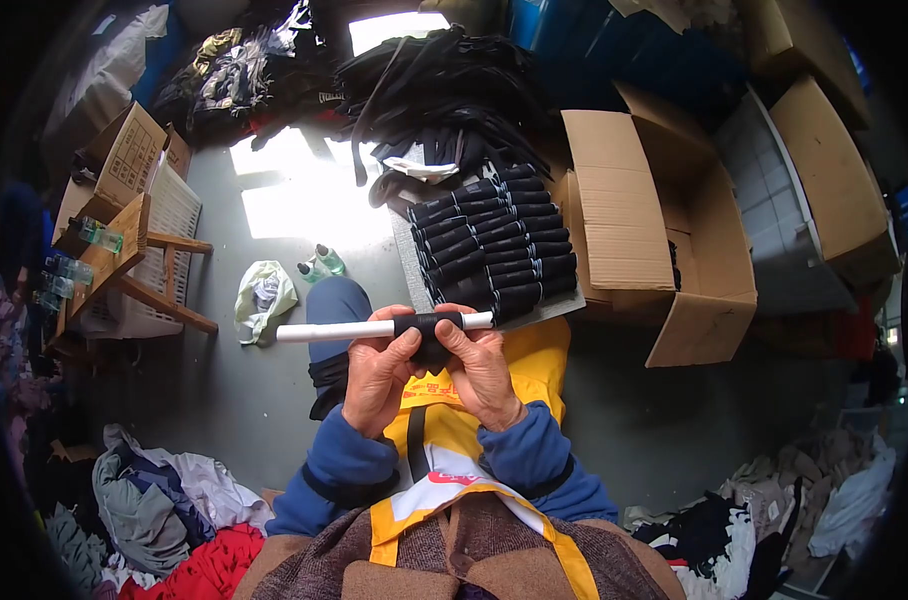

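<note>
Both hands pinch a black band (429, 325) wrapped around a white tube (354, 329), held level above the lap: the left hand (379, 375) grips with thumb and fingers pressed on the band, the right hand (484, 370) likewise. Just beyond lie stacked black rolls (494, 245) on a board; an open cardboard box (664, 230) stands right.

A grey floor (224, 400) catches bright patches of sunlight (304, 195). Open cardboard boxes (664, 240) stand at the right, a wooden stool (124, 265) and white basket (169, 240) at the left, with heaps of clothes (164, 500) around.
</note>
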Action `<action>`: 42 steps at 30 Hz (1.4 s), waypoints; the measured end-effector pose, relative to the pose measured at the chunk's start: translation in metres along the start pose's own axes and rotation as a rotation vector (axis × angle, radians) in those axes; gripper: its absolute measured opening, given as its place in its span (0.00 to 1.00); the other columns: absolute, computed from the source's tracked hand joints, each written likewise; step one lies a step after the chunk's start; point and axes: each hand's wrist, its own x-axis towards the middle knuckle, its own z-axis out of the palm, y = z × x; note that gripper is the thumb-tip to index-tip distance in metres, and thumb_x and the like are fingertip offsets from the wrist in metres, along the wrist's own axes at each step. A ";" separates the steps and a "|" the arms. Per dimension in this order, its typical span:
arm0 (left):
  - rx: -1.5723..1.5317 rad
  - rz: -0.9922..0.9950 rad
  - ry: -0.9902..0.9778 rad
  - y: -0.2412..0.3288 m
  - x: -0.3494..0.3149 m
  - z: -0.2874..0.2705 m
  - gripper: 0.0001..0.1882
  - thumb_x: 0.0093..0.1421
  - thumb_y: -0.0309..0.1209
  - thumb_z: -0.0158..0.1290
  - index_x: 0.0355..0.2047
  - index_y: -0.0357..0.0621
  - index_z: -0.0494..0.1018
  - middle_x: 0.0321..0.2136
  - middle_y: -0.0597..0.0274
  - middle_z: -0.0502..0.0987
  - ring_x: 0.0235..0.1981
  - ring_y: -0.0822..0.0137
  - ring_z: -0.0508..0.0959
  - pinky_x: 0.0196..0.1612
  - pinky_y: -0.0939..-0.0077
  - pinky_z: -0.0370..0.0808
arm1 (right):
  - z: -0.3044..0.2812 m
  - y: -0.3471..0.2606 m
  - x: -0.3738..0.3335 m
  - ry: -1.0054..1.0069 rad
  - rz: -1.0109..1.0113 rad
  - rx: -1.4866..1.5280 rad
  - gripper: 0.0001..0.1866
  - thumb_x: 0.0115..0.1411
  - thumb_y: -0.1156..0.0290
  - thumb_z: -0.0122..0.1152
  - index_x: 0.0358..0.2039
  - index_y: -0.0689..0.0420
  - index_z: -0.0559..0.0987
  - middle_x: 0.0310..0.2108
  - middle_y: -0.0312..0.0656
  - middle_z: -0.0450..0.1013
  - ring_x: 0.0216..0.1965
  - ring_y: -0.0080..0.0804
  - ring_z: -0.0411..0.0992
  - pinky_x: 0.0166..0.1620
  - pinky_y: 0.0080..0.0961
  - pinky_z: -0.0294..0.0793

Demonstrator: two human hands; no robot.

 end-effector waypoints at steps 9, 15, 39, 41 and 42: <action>-0.014 -0.027 0.025 0.007 0.000 0.001 0.16 0.55 0.25 0.56 0.43 0.41 0.66 0.33 0.61 0.72 0.30 0.72 0.73 0.24 0.85 0.70 | -0.004 0.004 0.002 -0.007 -0.024 0.054 0.19 0.52 0.76 0.64 0.46 0.58 0.71 0.40 0.40 0.70 0.43 0.28 0.69 0.47 0.22 0.72; -0.057 -0.083 0.023 0.008 -0.002 0.006 0.17 0.54 0.24 0.57 0.43 0.41 0.66 0.33 0.61 0.72 0.30 0.73 0.73 0.26 0.84 0.71 | 0.000 -0.002 -0.001 0.004 -0.051 -0.017 0.19 0.53 0.76 0.63 0.46 0.58 0.71 0.41 0.40 0.70 0.43 0.28 0.69 0.48 0.21 0.71; 0.046 -0.055 -0.021 0.004 0.001 -0.006 0.17 0.54 0.23 0.57 0.43 0.42 0.66 0.35 0.60 0.72 0.32 0.71 0.74 0.31 0.81 0.73 | -0.003 0.005 0.002 -0.002 -0.017 0.015 0.16 0.54 0.79 0.61 0.43 0.58 0.72 0.36 0.37 0.70 0.39 0.25 0.70 0.45 0.20 0.73; 0.048 -0.062 -0.027 0.005 0.001 -0.006 0.17 0.54 0.23 0.57 0.43 0.42 0.66 0.35 0.60 0.72 0.33 0.71 0.74 0.31 0.81 0.73 | -0.005 0.001 0.001 0.006 -0.004 -0.027 0.18 0.53 0.78 0.62 0.45 0.57 0.70 0.38 0.40 0.69 0.41 0.28 0.69 0.47 0.22 0.72; 0.028 -0.078 -0.024 0.007 0.000 -0.004 0.17 0.54 0.23 0.56 0.44 0.42 0.66 0.35 0.60 0.72 0.33 0.71 0.74 0.32 0.81 0.74 | -0.005 0.000 0.001 0.010 0.003 -0.048 0.19 0.53 0.77 0.62 0.45 0.57 0.70 0.40 0.41 0.69 0.42 0.29 0.69 0.48 0.22 0.71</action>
